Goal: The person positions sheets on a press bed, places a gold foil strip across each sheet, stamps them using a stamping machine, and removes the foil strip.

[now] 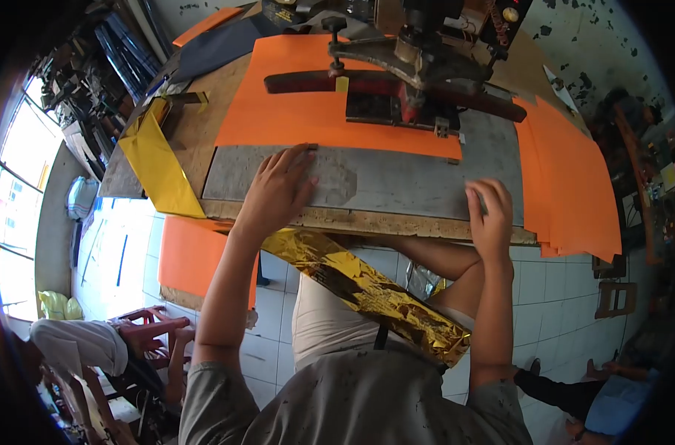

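Observation:
My left hand lies open over the grey metal plate, its fingers stretched toward the front edge of a large orange sheet. The fingertips are beside a small dark stop at that edge. Above the right part of the plate is my right hand, fingers loosely curled and the thumb a little apart, with nothing visible in it. A press head with a dark red crossbar stands over the orange sheet. Crumpled gold foil hangs from the table edge across my lap.
Stacked orange sheets lie at the table's right side. A gold foil strip drapes over the left edge. Below it, more orange sheets rest on a lower stand. One person sits at lower left, another at lower right.

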Motion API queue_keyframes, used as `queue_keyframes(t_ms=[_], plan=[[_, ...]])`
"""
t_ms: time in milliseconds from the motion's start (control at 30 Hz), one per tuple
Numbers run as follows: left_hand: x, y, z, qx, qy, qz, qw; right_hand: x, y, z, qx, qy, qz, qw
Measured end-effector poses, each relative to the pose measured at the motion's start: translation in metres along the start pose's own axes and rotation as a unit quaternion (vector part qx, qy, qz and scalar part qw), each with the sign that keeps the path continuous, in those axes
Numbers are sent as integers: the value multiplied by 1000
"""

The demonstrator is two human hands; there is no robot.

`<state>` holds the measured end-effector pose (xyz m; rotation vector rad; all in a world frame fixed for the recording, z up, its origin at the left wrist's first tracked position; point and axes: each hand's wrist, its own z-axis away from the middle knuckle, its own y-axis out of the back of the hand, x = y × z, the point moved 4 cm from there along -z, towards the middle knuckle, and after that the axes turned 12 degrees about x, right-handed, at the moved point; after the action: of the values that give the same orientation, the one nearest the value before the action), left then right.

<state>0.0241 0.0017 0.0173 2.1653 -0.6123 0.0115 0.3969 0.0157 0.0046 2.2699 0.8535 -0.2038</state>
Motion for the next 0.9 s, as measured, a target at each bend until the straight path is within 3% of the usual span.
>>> queue_keyframes(t_ms=[67,133,200,267,300,367,433,467,567,667,867,900], plan=[[5,12,18,58,14,7,998,-26,16,42,60,-39,-79,994],[11,30,58,108,76,31,991,-57,17,84,38,52,-114,991],[-16,21,146,237,212,53,947,-66,-2,127,-60,-20,-145,987],[-44,4,225,282,435,31,855,-54,-24,164,-172,-45,-99,979],[-48,-5,239,313,472,66,822,-45,-35,183,-228,-55,-75,969],[-59,-25,260,372,538,135,745,-7,-59,235,-376,-213,-46,901],[-86,-47,274,338,619,296,645,9,-62,249,-530,-306,-28,790],[-90,-51,271,316,649,354,594,12,-59,250,-541,-299,-60,784],[-138,-75,293,254,612,450,599,18,-34,253,-541,-277,-168,776],[-99,-28,257,279,572,464,616,7,12,236,-492,-310,-245,775],[-56,45,263,261,478,560,625,-5,133,210,-432,-406,-246,767],[-44,59,253,258,488,547,629,-2,150,208,-419,-378,-254,785]])
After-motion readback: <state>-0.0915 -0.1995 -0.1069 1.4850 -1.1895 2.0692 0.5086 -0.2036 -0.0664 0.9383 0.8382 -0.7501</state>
